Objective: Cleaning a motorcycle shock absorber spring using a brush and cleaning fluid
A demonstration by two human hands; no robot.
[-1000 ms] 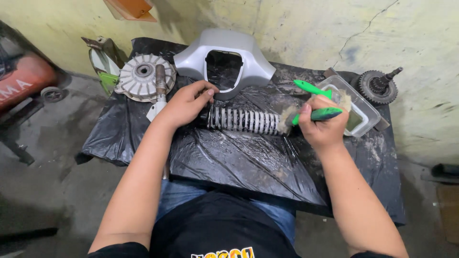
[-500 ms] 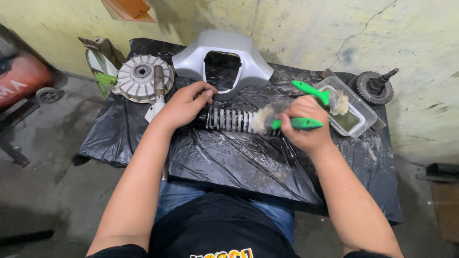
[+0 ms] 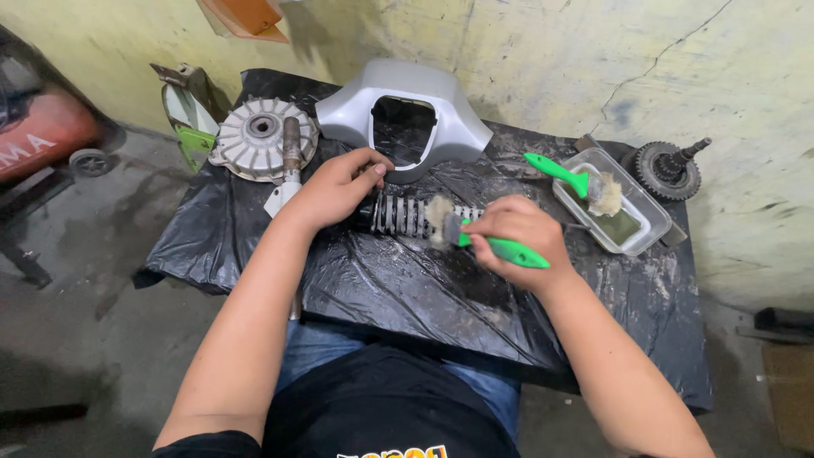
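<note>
A coil-spring shock absorber (image 3: 398, 216) lies across a table covered in black plastic sheet (image 3: 407, 297). My left hand (image 3: 335, 187) grips its left end, fingers curled over the top. My right hand (image 3: 513, 237) holds a green-handled paintbrush (image 3: 500, 248), its pale bristles pressed on the middle of the spring. A second green-handled brush (image 3: 564, 176) rests with its bristles in a clear rectangular tray (image 3: 640, 233) of cloudy liquid at the right.
A grey plastic scooter cover (image 3: 441, 102) stands behind the spring. A round finned metal part (image 3: 254, 140) with a shaft lies at the back left. A gear with shaft (image 3: 670, 170) sits at the far right. A yellowish wall is close behind.
My right hand has carried the brush leftward along the spring, from its right end to its middle. My left hand has stayed on the left end.
</note>
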